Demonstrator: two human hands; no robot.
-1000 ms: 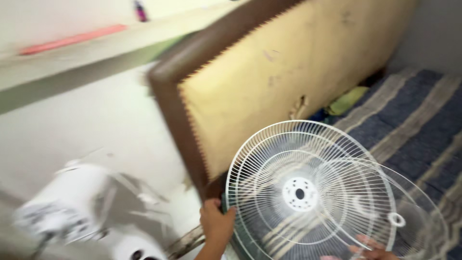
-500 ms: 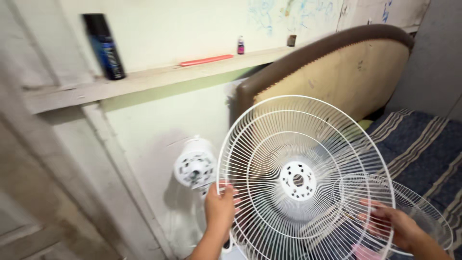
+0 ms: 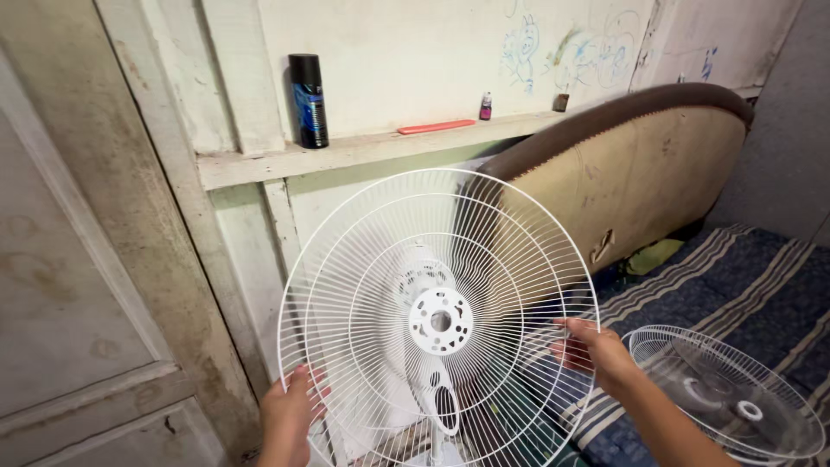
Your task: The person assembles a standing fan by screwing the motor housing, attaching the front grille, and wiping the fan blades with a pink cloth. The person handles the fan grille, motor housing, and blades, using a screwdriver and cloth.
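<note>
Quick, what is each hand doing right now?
Left hand: closed on the fan grille rim.
Right hand: closed on the same grille's other edge.

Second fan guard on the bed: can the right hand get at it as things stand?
Probably yes, but not freely: the right hand grips the rim of the held guard. The second guard lies uncovered on the striped mattress, just beside that hand.

To your right runs a bed [image 3: 761, 285] under a cover of blue and pale stripes, its padded tan headboard [image 3: 640, 173] edged in brown, and on it lie a second white fan grille [image 3: 726, 402] and a crumpled yellow-green cloth [image 3: 654, 256] close to the headboard. Ahead of you, a narrow wooden ledge [image 3: 259, 164] along the wall carries a dark spray can [image 3: 308, 101], a flat red comb-like strip [image 3: 435, 127], a small bottle [image 3: 485, 106] and a small dark object [image 3: 562, 102].
</note>
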